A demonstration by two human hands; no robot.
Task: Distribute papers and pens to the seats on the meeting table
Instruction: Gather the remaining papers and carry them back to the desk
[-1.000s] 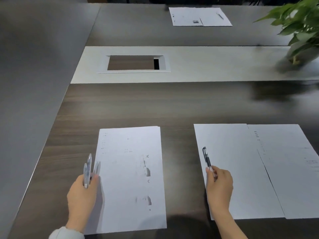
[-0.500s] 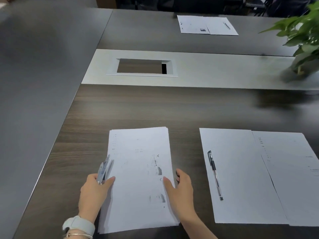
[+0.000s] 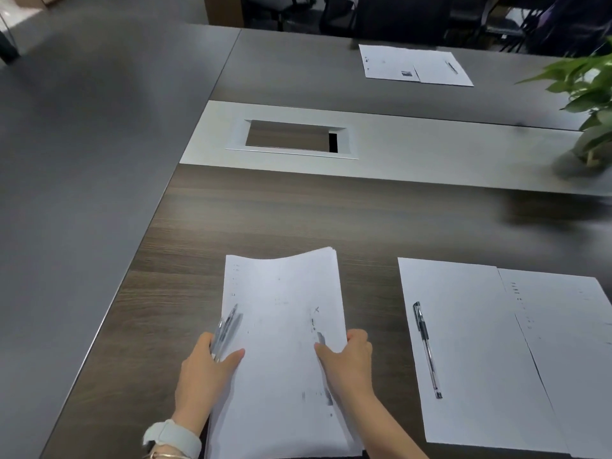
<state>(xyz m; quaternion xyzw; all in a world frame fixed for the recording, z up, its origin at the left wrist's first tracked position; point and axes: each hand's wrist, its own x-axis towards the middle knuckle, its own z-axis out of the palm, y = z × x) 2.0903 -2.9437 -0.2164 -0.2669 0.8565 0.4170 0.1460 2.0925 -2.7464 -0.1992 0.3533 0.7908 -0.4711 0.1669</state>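
A stack of printed papers (image 3: 281, 329) is held from both sides near the table's front edge, its far end bowed upward. My left hand (image 3: 205, 369) grips the stack's left edge and also holds several pens (image 3: 227, 329) against it. My right hand (image 3: 347, 356) pinches the stack's right edge. To the right, two sheets (image 3: 470, 342) lie flat side by side, and a black pen (image 3: 427, 349) rests on the left one. Another set of sheets (image 3: 414, 64) with a pen (image 3: 451, 66) lies at the far side of the table.
The dark wood table (image 3: 298, 220) has a pale centre strip with a rectangular cable opening (image 3: 291, 139). A green potted plant (image 3: 586, 94) stands at the right on the strip. Dark chairs (image 3: 390, 14) line the far edge. Grey floor lies to the left.
My right hand let go of the black pen on the right sheets, moved left and took hold of the stack's right edge. The stack's far end now lifts and bows.
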